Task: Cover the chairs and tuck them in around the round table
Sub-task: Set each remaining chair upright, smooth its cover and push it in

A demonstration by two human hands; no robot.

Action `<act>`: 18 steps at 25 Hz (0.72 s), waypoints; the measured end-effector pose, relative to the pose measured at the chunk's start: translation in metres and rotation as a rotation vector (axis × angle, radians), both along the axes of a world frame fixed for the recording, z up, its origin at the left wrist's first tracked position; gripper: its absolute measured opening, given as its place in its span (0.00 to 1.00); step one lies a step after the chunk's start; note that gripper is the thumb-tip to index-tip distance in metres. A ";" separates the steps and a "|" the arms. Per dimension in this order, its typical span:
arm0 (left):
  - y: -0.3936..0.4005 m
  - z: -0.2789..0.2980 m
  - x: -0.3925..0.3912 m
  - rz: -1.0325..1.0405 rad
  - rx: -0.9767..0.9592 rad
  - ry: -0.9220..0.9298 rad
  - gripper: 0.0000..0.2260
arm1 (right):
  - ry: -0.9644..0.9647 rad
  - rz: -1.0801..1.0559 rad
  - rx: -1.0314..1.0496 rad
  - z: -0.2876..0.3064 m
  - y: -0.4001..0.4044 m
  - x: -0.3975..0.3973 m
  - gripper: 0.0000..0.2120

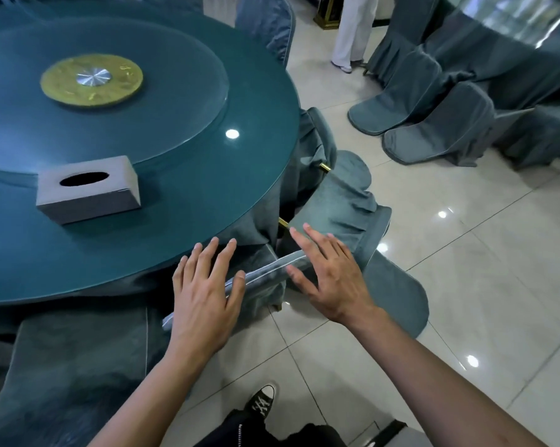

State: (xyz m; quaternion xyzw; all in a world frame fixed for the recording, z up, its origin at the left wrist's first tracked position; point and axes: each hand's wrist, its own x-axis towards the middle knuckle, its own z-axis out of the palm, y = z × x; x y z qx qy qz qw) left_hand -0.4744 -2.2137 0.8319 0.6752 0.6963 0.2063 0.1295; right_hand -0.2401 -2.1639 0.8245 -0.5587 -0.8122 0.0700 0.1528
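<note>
While both hands hover flat over the piped top edge of a covered chair [265, 279], neither one grips anything: the left hand [204, 295] has its fingers [207, 256] spread and straight, thumb tip touching the edge, and the right hand [330, 272] is likewise splayed just past the edge's far end. That open, palm-down posture suits pressing or pushing the chair back toward the round table [175, 175], I judge, since the chair already sits close under the rim just beyond the fingertips. A second covered chair [346, 191], right of the right fingers, stands skewed with a gold leg showing, so it probably needs straightening. A third cover [78, 366] drapes below the left wrist. Counted: three chairs near the hands at this table, one tissue box [88, 191] and one glass turntable [104, 91] well beyond the left fingers.
</note>
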 end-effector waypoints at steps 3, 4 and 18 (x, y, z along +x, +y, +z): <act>0.021 0.000 0.038 -0.038 -0.008 0.033 0.27 | 0.001 -0.025 -0.002 0.001 0.013 0.029 0.30; 0.027 -0.001 0.050 -0.045 -0.009 0.037 0.26 | -0.002 -0.028 -0.008 0.001 0.018 0.040 0.30; 0.073 -0.012 0.229 0.066 -0.045 0.037 0.25 | -0.013 0.099 -0.069 -0.021 0.107 0.215 0.31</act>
